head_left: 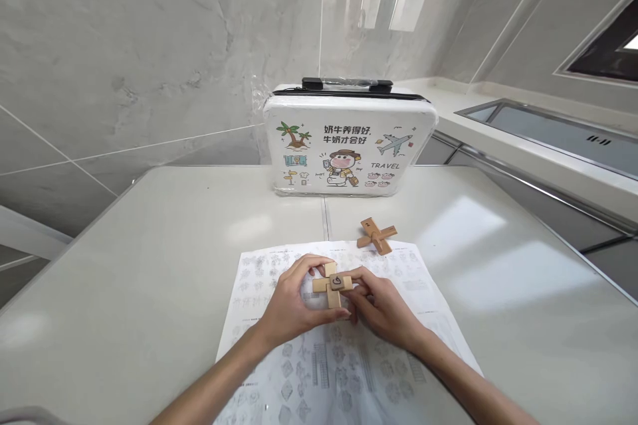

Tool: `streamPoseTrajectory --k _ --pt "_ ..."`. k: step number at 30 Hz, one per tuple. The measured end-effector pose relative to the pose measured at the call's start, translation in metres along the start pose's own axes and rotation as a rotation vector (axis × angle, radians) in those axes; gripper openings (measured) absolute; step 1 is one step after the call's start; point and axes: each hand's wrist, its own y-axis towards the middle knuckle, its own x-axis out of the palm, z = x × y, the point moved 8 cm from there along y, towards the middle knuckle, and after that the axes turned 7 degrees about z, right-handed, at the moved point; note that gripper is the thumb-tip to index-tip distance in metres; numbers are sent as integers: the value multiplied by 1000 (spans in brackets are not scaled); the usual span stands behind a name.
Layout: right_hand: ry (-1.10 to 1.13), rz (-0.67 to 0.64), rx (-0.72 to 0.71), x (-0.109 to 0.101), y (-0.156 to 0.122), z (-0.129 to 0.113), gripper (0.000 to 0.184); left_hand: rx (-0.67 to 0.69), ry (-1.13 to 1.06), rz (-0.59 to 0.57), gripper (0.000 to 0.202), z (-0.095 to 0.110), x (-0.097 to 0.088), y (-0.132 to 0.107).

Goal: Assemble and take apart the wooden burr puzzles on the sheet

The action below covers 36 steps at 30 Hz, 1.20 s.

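Note:
Both my hands hold a small wooden cross-shaped puzzle (333,283) just above a printed instruction sheet (399,279). My left hand (292,302) curls round its left side, fingertips on the upper arm of the cross. My right hand (381,305) pinches its right side. A dark mark shows on the puzzle's middle block. A second wooden cross puzzle (377,236) lies untouched at the sheet's far edge, beyond my right hand.
A white cartoon-printed case (343,146) with a black handle stands upright at the table's far edge against the tiled wall. The pale table (149,265) spreads left and right. A counter with a sunken sink (558,133) runs along the right.

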Motion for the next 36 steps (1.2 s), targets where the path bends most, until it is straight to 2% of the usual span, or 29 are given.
streamPoseTrajectory --k 5,10,18,23,28,33,36 --pt "-78 19 -15 0 -2 1 14 20 98 27 63 -5 0 -2" --pt "-91 60 -43 -2 -2 0 14 96 215 24 63 -4 4 -3" --pt "-48 227 -54 -17 3 -5 14 206 403 90 61 -5 -5 4" --pt "-27 225 -10 -19 4 -4 16 183 556 168 56 -13 -17 9" --pt "-39 193 3 -17 3 -4 19 117 605 169 46 -23 -20 10" --pt "-46 191 15 -16 5 -3 18 187 564 156 71 -10 -17 8" --pt "-48 197 19 -16 6 -1 18 287 505 131 62 5 -14 5"
